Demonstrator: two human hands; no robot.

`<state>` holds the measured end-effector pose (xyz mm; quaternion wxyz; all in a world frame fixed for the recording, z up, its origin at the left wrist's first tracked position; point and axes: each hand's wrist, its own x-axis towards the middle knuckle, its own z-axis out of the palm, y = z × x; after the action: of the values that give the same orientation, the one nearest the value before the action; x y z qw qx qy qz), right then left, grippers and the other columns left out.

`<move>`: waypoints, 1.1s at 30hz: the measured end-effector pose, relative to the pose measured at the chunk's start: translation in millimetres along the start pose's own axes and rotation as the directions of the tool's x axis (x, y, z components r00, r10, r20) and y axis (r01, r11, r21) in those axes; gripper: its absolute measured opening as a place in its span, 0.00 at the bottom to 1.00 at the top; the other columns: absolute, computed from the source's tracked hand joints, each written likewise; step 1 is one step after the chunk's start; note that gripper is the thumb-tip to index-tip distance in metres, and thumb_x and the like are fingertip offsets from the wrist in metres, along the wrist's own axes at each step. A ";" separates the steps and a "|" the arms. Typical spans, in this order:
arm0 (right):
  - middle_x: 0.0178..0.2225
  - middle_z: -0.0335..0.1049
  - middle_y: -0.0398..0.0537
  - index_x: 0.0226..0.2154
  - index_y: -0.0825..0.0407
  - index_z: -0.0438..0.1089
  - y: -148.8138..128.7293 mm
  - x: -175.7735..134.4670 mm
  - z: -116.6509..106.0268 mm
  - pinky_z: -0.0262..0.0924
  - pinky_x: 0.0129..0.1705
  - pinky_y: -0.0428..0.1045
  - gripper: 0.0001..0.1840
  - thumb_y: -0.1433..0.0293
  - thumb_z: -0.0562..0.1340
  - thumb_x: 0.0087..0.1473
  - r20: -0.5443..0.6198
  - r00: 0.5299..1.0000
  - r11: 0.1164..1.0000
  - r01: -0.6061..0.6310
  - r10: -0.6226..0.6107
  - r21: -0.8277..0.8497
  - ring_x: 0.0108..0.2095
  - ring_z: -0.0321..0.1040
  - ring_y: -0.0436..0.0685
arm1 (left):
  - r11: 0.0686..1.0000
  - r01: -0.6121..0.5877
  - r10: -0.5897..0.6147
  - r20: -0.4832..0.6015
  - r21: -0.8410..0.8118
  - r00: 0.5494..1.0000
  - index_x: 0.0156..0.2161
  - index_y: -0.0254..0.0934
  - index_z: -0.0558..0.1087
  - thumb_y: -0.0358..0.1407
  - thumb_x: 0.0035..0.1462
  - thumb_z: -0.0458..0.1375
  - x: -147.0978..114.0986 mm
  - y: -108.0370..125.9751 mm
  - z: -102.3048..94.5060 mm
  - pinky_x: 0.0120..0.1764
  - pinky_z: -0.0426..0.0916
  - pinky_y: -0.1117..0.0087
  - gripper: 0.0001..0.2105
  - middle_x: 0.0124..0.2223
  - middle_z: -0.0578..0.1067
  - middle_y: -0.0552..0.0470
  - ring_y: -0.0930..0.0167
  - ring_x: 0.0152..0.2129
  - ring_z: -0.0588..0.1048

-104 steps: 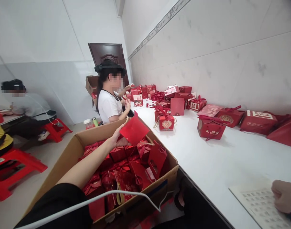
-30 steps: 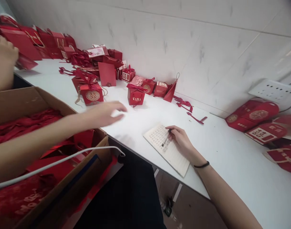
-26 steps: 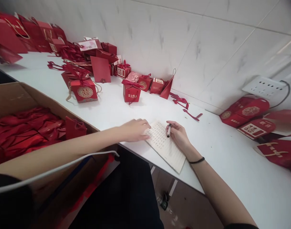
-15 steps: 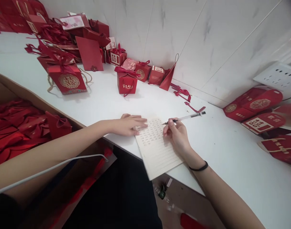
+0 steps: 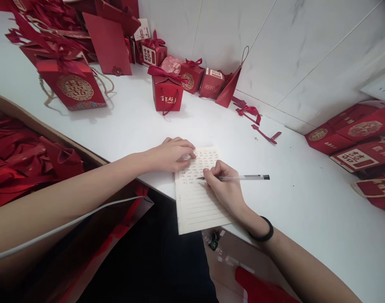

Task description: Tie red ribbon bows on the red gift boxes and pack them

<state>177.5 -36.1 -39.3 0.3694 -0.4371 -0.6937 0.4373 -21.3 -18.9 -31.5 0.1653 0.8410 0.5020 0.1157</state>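
A lined sheet of paper [image 5: 199, 210] lies at the front edge of the white table, its upper part covered with rows of small handwriting. My left hand [image 5: 173, 155] rests palm down at the sheet's upper left corner, fingers apart and nothing in them. In my right hand [image 5: 225, 185] is a clear pen [image 5: 252, 177] with a black end, pinched between thumb and fingers. Its tip touches or hovers close over the lowest written rows; which of these I cannot tell. The side of my right hand lies on the sheet's right part.
Red gift boxes [image 5: 165, 92] with ribbons line the wall, and a larger one [image 5: 71, 86] stands at the left. Loose ribbon pieces [image 5: 264, 134] lie behind the paper. A carton [image 5: 94, 156] of red items is at lower left. More red boxes [image 5: 353, 130] sit at right.
My right hand has moved down and left over the sheet, bringing the pen tip to the lower rows. The sheet has turned straighter. The camera view has shifted slightly.
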 end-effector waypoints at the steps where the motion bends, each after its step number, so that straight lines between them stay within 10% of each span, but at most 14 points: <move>1: 0.15 0.52 0.35 0.17 0.51 0.48 0.6 -0.3 0.3 0.48 0.24 0.44 0.18 0.68 0.58 0.48 0.003 1.000 1.000 0.006 -0.006 -0.015 0.19 0.48 0.47 | 1.000 -0.001 0.001 -0.005 -0.002 1.000 0.45 0.39 0.70 0.39 0.55 0.48 0.2 -0.2 0.2 0.51 0.51 0.60 0.14 0.53 0.66 0.51 0.63 0.51 0.61; 33: 0.16 0.43 0.35 0.17 0.51 0.45 0.5 -1.2 3.2 0.42 0.22 0.44 0.16 0.72 0.55 0.44 0.005 1.000 0.991 0.024 -0.023 -0.131 0.19 0.43 0.46 | 1.000 0.010 -0.010 -0.010 -0.019 1.000 0.45 0.40 0.70 0.36 0.55 0.50 -1.4 1.4 1.0 0.50 0.52 0.60 0.13 0.54 0.66 0.50 0.63 0.51 0.60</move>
<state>175.1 -38.0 -41.0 0.3439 -0.4515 -0.7266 0.3871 -20.5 -20.9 -31.8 0.1714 0.8362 0.5060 0.1237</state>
